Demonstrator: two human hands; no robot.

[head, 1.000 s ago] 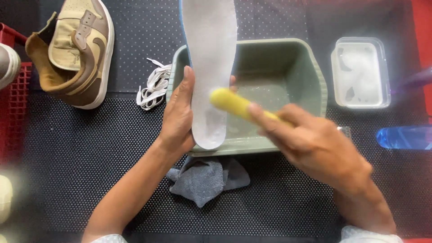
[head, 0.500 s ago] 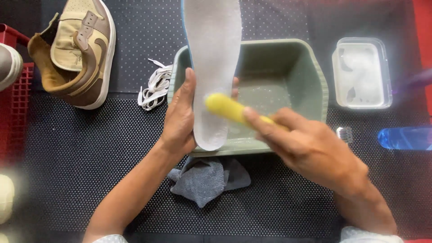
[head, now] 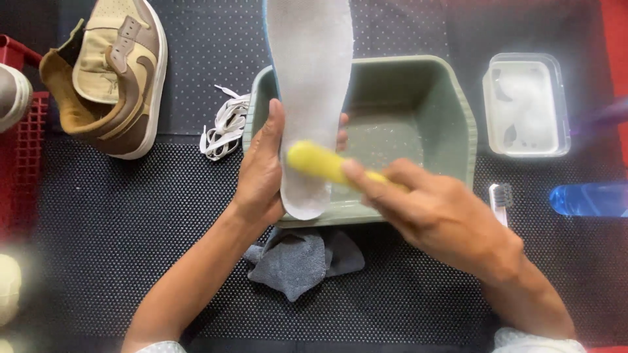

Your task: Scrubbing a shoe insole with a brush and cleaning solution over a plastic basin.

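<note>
Over green basin [head: 451, 117] rim: left hand [head: 261, 176] grip clamps insole [head: 311, 85]; right hand [head: 438, 219] grip clamps yellow brush [head: 320, 163].

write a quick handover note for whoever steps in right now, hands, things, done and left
Left hand: grips the white insole, held up over the green tub.
Right hand: holds the yellow brush, its head on the insole's lower end.
Nearby: brown shoe and white laces to the left, grey cloth in front of the tub, toothbrush to the right.
Done: insole and laces are out of the shoe.
Left: probably the rest of the scrubbing; how clean the insole is cannot be told.
</note>
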